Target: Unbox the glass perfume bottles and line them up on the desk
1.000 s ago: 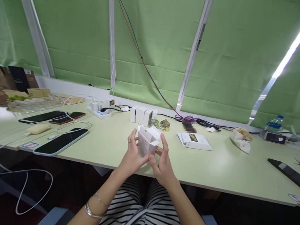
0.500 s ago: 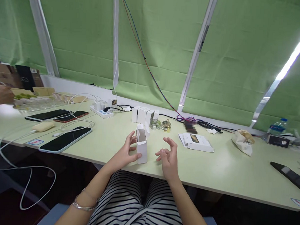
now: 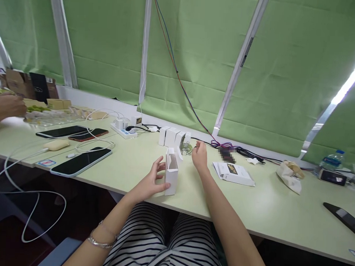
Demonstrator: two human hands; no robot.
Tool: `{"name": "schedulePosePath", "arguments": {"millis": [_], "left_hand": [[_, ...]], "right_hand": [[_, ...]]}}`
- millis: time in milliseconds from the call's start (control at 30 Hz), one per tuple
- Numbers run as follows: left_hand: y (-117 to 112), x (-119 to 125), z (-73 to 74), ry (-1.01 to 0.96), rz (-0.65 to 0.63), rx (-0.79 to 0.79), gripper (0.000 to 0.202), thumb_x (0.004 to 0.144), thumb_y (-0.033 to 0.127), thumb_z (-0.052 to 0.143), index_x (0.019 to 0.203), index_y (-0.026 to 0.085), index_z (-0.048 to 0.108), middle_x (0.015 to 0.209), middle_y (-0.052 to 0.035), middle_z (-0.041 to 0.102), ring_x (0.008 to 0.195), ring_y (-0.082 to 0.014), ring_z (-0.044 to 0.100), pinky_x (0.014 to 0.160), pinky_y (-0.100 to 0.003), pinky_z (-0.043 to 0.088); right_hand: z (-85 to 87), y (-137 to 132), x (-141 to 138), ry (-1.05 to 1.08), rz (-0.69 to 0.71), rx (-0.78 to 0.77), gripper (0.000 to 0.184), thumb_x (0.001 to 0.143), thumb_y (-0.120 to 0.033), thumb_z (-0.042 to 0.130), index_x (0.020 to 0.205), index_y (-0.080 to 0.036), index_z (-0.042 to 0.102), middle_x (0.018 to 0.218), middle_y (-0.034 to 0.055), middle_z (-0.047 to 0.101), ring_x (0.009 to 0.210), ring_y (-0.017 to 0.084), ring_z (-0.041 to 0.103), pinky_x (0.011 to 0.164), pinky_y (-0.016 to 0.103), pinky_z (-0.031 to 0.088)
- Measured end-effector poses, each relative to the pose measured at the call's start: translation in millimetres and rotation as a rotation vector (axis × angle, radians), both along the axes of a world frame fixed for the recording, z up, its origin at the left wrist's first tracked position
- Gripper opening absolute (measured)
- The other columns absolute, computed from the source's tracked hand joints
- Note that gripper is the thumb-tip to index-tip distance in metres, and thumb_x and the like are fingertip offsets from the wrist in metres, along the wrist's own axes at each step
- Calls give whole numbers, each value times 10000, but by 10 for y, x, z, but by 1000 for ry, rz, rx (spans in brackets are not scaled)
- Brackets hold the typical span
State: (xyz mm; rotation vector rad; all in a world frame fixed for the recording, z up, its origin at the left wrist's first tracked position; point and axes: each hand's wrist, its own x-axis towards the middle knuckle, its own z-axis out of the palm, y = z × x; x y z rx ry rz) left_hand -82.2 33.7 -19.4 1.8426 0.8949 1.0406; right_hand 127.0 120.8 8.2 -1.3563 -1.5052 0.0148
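Note:
My left hand (image 3: 154,180) holds an upright white cardboard box (image 3: 171,183) at its side, thumb on the near face. The box's top is open, and its flaps stand up. Farther back on the table, my right hand (image 3: 200,156) has its fingers curled in, over the spot of a round gold-toned glass bottle, which it hides. What is between the fingers does not show. Just left of that hand stands another round glass bottle (image 3: 186,149), greenish and clear. Several small white boxes (image 3: 170,137) stand in a row behind it.
Flattened white cartons (image 3: 233,173) lie to the right, near a crumpled cloth bag (image 3: 289,177) and a water bottle (image 3: 333,159). Phones (image 3: 81,162), white cables and a power strip (image 3: 123,131) are at left. Another person's hand (image 3: 6,107) is at far left.
My right hand has moved forward from beside the open box to the gold-toned bottle, covering it. My left hand stays on the box. The view has shifted slightly.

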Motion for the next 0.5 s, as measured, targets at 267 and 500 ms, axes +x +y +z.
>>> {"name": "schedulePosePath", "arguments": {"millis": [267, 500], "left_hand": [[112, 19, 5, 117, 657, 146, 997, 617, 372, 674, 1390, 136, 89, 1314, -189, 331, 1236, -328, 343, 1005, -498, 311], [144, -85, 83, 333, 935, 141, 1001, 627, 426, 648, 1391, 62, 113, 1288, -233, 320, 1220, -400, 322, 979, -517, 317]], "right_hand": [[-447, 384, 7, -55, -93, -60, 381, 752, -98, 382, 1125, -113, 456, 1094, 158, 499, 1040, 253, 454, 927, 395, 343], [-396, 618, -60, -73, -160, -74, 485, 793, -112, 358, 1277, -75, 374, 1255, 197, 447, 1181, 299, 336, 972, 446, 244]]}}
